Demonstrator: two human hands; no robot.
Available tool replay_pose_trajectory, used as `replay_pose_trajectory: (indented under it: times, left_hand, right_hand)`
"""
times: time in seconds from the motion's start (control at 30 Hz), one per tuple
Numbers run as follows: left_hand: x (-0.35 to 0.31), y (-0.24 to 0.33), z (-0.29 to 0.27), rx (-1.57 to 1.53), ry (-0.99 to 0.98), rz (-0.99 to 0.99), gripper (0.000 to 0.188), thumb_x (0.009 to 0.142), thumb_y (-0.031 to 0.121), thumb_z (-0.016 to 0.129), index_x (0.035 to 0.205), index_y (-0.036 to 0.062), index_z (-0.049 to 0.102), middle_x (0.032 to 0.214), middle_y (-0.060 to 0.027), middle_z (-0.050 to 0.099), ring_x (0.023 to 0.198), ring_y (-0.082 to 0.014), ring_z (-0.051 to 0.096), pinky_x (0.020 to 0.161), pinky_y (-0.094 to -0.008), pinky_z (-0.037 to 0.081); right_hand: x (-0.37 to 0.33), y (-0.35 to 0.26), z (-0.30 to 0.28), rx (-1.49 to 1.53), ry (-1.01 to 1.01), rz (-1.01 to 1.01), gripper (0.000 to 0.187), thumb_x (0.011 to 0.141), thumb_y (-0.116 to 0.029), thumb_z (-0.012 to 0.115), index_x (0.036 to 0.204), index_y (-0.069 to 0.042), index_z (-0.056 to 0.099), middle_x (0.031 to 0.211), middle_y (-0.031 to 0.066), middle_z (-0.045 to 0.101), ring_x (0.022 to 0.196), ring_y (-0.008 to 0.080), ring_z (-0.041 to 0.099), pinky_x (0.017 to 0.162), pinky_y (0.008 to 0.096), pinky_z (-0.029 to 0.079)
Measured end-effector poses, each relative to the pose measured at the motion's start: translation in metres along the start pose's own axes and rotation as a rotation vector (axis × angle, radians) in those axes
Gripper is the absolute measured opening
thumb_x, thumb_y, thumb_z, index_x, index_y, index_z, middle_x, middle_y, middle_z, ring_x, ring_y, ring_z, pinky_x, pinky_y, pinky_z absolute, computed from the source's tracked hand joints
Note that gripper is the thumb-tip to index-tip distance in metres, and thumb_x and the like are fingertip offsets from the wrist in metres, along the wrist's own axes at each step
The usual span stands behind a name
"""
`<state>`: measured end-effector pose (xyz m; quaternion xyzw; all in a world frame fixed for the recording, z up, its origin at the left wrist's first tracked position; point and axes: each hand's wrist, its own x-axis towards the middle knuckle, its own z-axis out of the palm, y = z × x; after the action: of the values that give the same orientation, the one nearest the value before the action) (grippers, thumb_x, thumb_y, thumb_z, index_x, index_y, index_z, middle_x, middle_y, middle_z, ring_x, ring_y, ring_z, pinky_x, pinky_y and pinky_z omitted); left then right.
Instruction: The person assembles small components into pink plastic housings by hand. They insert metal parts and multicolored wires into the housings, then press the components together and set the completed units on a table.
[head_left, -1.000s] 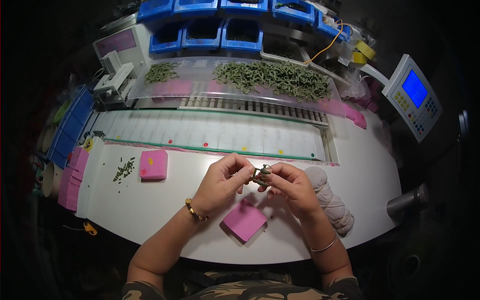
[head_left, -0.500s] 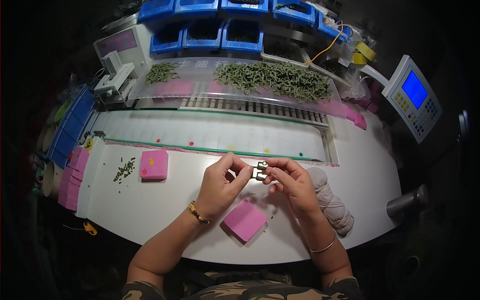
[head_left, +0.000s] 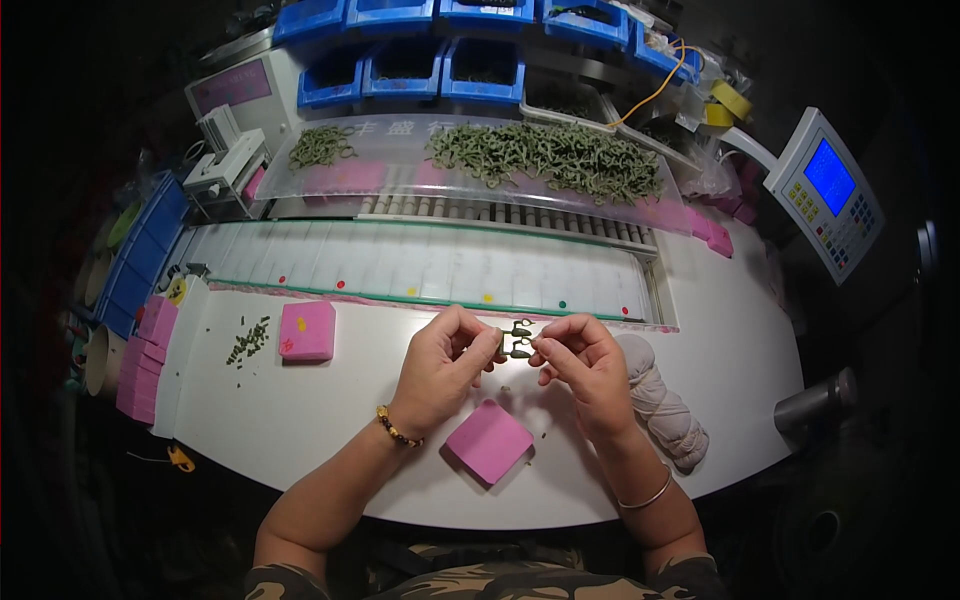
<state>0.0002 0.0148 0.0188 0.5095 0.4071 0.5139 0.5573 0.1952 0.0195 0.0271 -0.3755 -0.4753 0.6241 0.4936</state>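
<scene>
In front of me, above the white table, my left hand (head_left: 445, 362) pinches a small dark green branched piece (head_left: 517, 350) between thumb and fingers. The piece has two prong-like arms pointing right. At their tips, my right hand (head_left: 585, 368) has its thumb and fingertips pressed together; whether they grip the piece or something tiny is too small to tell. Below and between the hands lies a pink square block (head_left: 490, 441), with a few small crumbs near it. A greyish cloth bundle (head_left: 660, 405) rests just right of my right hand.
Beyond the hands runs a white belt (head_left: 450, 270) with coloured dots. Behind it, a clear tray (head_left: 390, 165) bears heaps of green pieces (head_left: 550, 160). Left are a second pink block (head_left: 307, 331) and green bits (head_left: 248, 342). A control panel (head_left: 825, 195) stands right, blue bins (head_left: 405, 68) behind.
The coloured dots on the belt have shifted left, and another red one shows at the right end. My right fingers have drawn slightly down at the green piece's tips.
</scene>
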Motion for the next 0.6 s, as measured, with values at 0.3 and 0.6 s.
replay_pose_trajectory:
  times: [0.3,0.6]
  left_hand:
    - [-0.0046,-0.0022,0.0096,0.248,0.182,0.312,0.012,0.092,0.009,0.066,0.089,0.0000,0.058,0.079,-0.0041,0.067,0.065,-0.0092,0.061,0.056,-0.0239,0.049]
    - [-0.0060,-0.0052,0.0094,0.449,0.115,0.460,0.004,0.090,0.001,0.064,0.089,0.0001,0.060,0.083,-0.0047,0.067,0.071,-0.0107,0.064,0.060,-0.0244,0.052]
  right_hand:
    - [-0.0026,-0.0007,0.0064,-0.111,0.010,0.009,0.011,0.094,-0.011,0.066,0.100,-0.001,0.062,0.094,0.0042,0.067,0.083,0.0092,0.064,0.066,0.0230,0.053]
    - [-0.0045,0.0027,0.0069,-0.378,0.069,-0.177,0.010,0.091,-0.007,0.068,0.096,0.000,0.062,0.089,0.0033,0.066,0.080,0.0089,0.064,0.066,0.0224,0.053]
